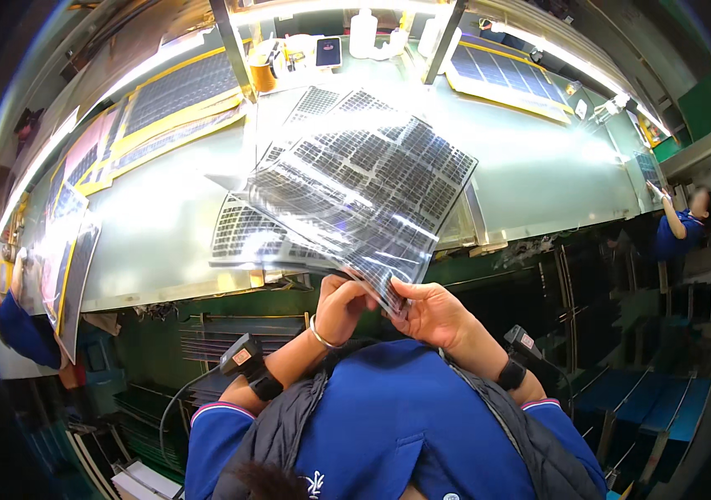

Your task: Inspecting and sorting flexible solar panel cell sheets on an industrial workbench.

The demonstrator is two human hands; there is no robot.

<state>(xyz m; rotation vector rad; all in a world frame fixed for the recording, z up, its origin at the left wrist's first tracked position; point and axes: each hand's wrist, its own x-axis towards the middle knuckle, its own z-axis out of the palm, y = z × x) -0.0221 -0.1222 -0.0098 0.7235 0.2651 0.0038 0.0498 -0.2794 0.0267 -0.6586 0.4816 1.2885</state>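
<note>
A large glossy film sheet (380,167), printed with rows of small black rectangles, lies slanted over the bench's near edge. Its near corner curls up toward my body. My right hand (434,315) pinches that corner, thumb on top and fingers underneath. Just left of it, my left hand (342,307) has its fingers curled in at the sheet's edge; the fingertips are partly hidden. Beneath the held sheet, another gridded sheet (243,229) sticks out to the left, and a paler sheet (318,102) shows behind.
The pale, shiny bench (530,183) carries yellow-edged panels (176,96) at left and another dark panel (505,77) at right. An orange cup (264,77), a phone-like device (329,52) and white bottles (363,35) stand at the back. One person (682,225) works at right, another (22,321) at left.
</note>
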